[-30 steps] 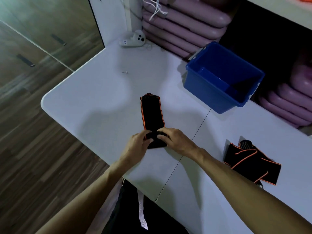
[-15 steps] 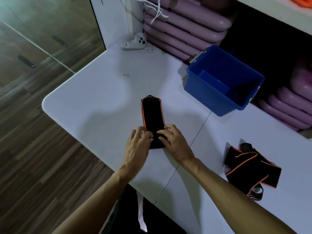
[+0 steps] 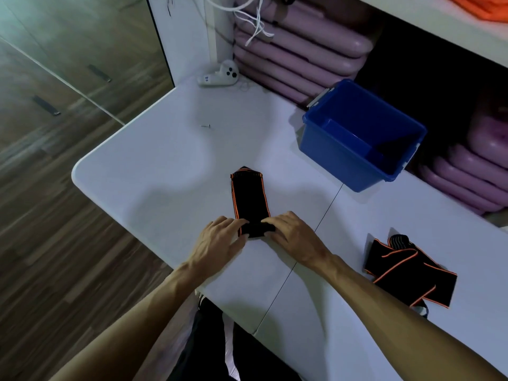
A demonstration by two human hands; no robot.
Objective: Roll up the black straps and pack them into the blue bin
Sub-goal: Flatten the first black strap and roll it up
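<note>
A black strap with orange edging (image 3: 249,196) lies flat on the white table (image 3: 170,166), running away from me. Its near end is curled into a small roll under my fingers. My left hand (image 3: 220,240) presses the roll's left side and my right hand (image 3: 294,235) presses its right side. The blue bin (image 3: 341,163) stands open at the back right, and nothing shows inside it. A loose heap of black straps with orange trim (image 3: 409,273) lies at the right, apart from both hands.
A white handheld controller (image 3: 220,75) rests at the table's far corner beside hanging white cords (image 3: 255,20). Purple mats (image 3: 302,50) are stacked behind the bin. A small screw (image 3: 205,126) lies on the tabletop. The table's rounded left edge drops to wooden floor (image 3: 55,229).
Both hands have pushed the rolled end a little farther along the strap, so the flat part is shorter. The bin and the heap of straps have stayed put.
</note>
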